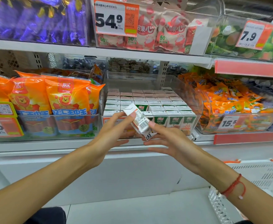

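I hold one small white juice carton (138, 119), barcode side up and tilted, just before the shelf bin. My left hand (111, 135) has its fingers clamped on the upper end, my right hand (168, 139) on the lower. Behind it, the binned cartons (172, 113) show three full green fronts. My hands hide the rest of that row, and the print is blurred.

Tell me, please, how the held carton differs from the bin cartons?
The held carton is tilted, barcode showing; the bin cartons stand upright, green fronts out. The left hand and right hand pinch the held carton; no hand grips the bin cartons. Both look the same size.
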A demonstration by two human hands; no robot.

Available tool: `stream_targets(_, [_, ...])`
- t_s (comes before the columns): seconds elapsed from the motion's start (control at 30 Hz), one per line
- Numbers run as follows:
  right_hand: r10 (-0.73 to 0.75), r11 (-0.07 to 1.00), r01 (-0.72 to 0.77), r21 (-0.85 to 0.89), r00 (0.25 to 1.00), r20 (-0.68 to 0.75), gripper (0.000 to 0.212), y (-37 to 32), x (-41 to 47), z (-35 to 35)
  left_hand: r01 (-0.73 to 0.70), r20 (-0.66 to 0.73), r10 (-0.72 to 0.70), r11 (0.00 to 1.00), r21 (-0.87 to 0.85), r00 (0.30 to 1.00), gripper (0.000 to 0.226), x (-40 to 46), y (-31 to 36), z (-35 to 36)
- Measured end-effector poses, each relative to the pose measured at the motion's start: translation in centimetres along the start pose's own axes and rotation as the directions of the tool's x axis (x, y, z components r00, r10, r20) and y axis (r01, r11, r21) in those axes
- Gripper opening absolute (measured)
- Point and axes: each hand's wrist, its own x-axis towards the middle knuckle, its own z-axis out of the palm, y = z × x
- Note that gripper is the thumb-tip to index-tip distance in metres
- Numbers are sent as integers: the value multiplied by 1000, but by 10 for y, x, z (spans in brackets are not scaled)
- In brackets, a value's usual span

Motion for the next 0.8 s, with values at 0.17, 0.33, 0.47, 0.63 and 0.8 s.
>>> stream_targets(0.17, [-275, 933, 214, -289, 943, -190, 44, 3, 0, 3, -20, 66, 21, 1000, -8, 998, 13, -6, 6, 3])
stream_targets(0.33, [-439, 853, 333, -402, 874, -207, 59, 12, 8, 1, -325, 48, 321, 938, 124, 946, 28, -5, 5, 1])
stream_targets(0.47, [-587, 735, 468, -490, 801, -116, 54, 10, 11, -12, -598, 182, 574, 719, 354, 798, 42, -10, 5, -1])
stream_targets(0.63, [-745, 512, 540, -668, 667, -32, 46, 14, 11, -17, -675, 204, 655, 629, 386, 727, 39, -12, 3, 1])
stream_targets(0.8, [-789, 410, 539, -735, 615, 11, 47, 12, 13, -18, -689, 146, 721, 552, 469, 677, 43, -13, 4, 5])
